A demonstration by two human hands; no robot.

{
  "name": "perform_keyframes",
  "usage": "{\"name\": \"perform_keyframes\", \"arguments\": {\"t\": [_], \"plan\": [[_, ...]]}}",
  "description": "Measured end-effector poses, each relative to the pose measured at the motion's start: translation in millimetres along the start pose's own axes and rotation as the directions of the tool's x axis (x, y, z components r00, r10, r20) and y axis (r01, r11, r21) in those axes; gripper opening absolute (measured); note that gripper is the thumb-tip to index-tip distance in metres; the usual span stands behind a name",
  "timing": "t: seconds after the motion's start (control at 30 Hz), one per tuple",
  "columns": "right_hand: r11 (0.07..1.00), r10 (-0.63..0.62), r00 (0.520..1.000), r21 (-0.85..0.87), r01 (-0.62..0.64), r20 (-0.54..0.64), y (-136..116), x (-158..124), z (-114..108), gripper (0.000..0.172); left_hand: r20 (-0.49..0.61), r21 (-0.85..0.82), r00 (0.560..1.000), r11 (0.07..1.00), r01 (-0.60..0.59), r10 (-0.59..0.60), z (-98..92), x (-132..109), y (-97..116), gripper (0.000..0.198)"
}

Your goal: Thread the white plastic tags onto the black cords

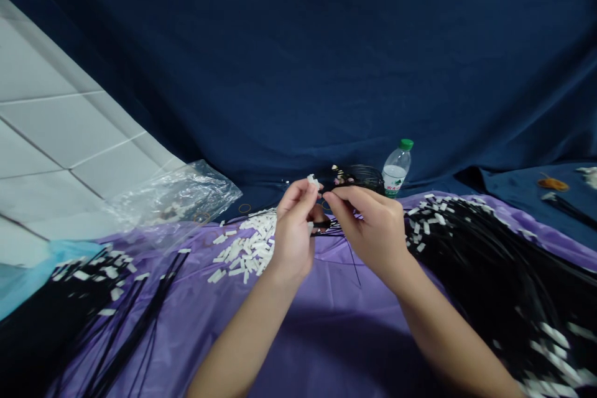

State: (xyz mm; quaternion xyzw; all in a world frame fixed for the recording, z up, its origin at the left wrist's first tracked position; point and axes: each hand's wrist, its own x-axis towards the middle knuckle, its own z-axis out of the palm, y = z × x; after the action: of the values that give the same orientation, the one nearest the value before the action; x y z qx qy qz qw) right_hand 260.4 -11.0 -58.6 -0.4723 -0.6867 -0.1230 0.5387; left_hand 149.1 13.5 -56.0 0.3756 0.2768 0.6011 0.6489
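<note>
Between the thumb and forefinger of my left hand [295, 224] is a small white plastic connector [313, 181], held up at the fingertips. My right hand [373, 217] is closed in a pinch just to the right of it, on what looks like the end of a thin black wire; the tip itself is too small to make out. More black wires [332, 231] run between the two hands, partly hidden by the fingers. Beside my left hand, a pile of loose white connectors [252, 245] lies on the purple cloth [336, 298].
Large bundles of black wires with white connector ends lie right [485, 261] and left [60, 311]. A green-capped bottle [395, 169] stands behind my right hand. A clear plastic bag [186, 193] lies back left, near white tiles [51, 137]. A dark blue curtain [298, 56] hangs behind.
</note>
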Motion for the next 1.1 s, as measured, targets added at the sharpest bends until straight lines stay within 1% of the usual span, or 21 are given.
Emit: {"name": "perform_keyframes", "arguments": {"t": [0.13, 0.27, 0.33, 0.43, 0.47, 0.5, 0.53, 0.57, 0.6, 0.63, 0.67, 0.7, 0.73, 0.77, 0.83, 0.87, 0.93, 0.97, 1.0, 1.03, 1.1], "plan": [[1.0, -0.003, 1.0, 0.021, 0.003, -0.003, -1, -1, 3, 0.016, -0.014, -0.014, 1.0, 1.0, -0.01, 0.01, -0.2, 0, -1, 0.017], [0.996, -0.01, 1.0, 0.089, 0.009, 0.007, -3, 3, -4, 0.009, 0.015, -0.009, 1.0, 1.0, -0.024, 0.025, -1.0, 3, 2, 0.017], [0.992, -0.004, 0.999, 0.127, 0.009, -0.037, -5, 6, -11, 0.006, -0.004, -0.015, 0.999, 0.999, -0.049, 0.049, -3.5, 7, 8, 0.017], [0.989, -0.011, 0.988, 0.143, 0.032, -0.151, -7, 9, -24, 0.01, -0.097, -0.073, 0.993, 0.995, -0.075, 0.068, -12.0, 16, 21, 0.018], [0.988, -0.022, 0.99, 0.146, 0.043, -0.14, -6, 10, -29, 0.01, -0.133, -0.1, 0.99, 0.993, -0.066, 0.052, -16.1, 20, 27, 0.018], [0.987, -0.038, 0.996, 0.156, 0.051, -0.084, -4, 11, -32, 0.01, -0.159, -0.13, 0.987, 0.99, -0.047, 0.026, -20.5, 24, 33, 0.018], [0.984, -0.055, 0.998, 0.17, 0.051, 0.02, -1, 11, -35, 0.01, -0.174, -0.161, 0.985, 0.987, -0.023, -0.005, -25.3, 27, 38, 0.017], [0.982, -0.073, 0.985, 0.183, 0.044, 0.158, 3, 12, -36, 0.012, -0.173, -0.195, 0.984, 0.981, 0.006, -0.04, -30.0, 30, 43, 0.015], [0.981, -0.094, 0.947, 0.192, 0.035, 0.307, 7, 12, -36, 0.016, -0.157, -0.232, 0.985, 0.972, 0.035, -0.073, -34.7, 33, 47, 0.013], [0.979, -0.118, 0.89, 0.201, 0.03, 0.441, 11, 12, -34, 0.021, -0.138, -0.265, 0.986, 0.962, 0.059, -0.098, -39.0, 35, 51, 0.013], [0.976, -0.146, 0.823, 0.215, 0.03, 0.549, 16, 12, -31, 0.028, -0.122, -0.29, 0.985, 0.954, 0.079, -0.118, -42.9, 37, 53, 0.015], [0.97, -0.177, 0.758, 0.24, 0.028, 0.628, 19, 12, -27, 0.036, -0.111, -0.309, 0.985, 0.947, 0.091, -0.131, -46.3, 39, 55, 0.016], [0.96, -0.215, 0.706, 0.281, 0.024, 0.675, 21, 12, -21, 0.043, -0.107, -0.321, 0.984, 0.942, 0.098, -0.139, -49.1, 40, 56, 0.017], [0.942, -0.258, 0.666, 0.336, 0.012, 0.7, 23, 12, -16, 0.048, -0.107, -0.329, 0.984, 0.939, 0.102, -0.144, -51.3, 41, 56, 0.018], [0.892, -0.339, 0.614, 0.452, -0.032, 0.713, 24, 13, -6, 0.048, -0.11, -0.34, 0.983, 0.935, 0.103, -0.148, -54.0, 43, 56, 0.018], [0.865, -0.367, 0.603, 0.498, -0.059, 0.709, 25, 13, -3, 0.045, -0.115, -0.344, 0.982, 0.933, 0.101, -0.149, -54.6, 44, 55, 0.018], [0.815, -0.389, 0.612, 0.567, -0.121, 0.689, 26, 13, 2, 0.035, -0.139, -0.347, 0.979, 0.934, 0.092, -0.148, -54.7, 45, 54, 0.018], [0.786, -0.387, 0.63, 0.598, -0.157, 0.673, 28, 13, 3, 0.03, -0.155, -0.345, 0.977, 0.935, 0.084, -0.145, -54.4, 46, 54, 0.018], [0.752, -0.372, 0.665, 0.63, -0.193, 0.648, 31, 13, 4, 0.026, -0.172, -0.341, 0.975, 0.937, 0.074, -0.139, -53.9, 46, 53, 0.017], [0.713, -0.34, 0.715, 0.664, -0.227, 0.61, 34, 12, 6, 0.021, -0.191, -0.336, 0.973, 0.94, 0.062, -0.132, -53.3, 46, 52, 0.017], [0.619, -0.188, 0.859, 0.737, -0.273, 0.476, 44, 12, 10, 0.012, -0.23, -0.327, 0.966, 0.944, 0.036, -0.116, -52.0, 47, 49, 0.016]]}}
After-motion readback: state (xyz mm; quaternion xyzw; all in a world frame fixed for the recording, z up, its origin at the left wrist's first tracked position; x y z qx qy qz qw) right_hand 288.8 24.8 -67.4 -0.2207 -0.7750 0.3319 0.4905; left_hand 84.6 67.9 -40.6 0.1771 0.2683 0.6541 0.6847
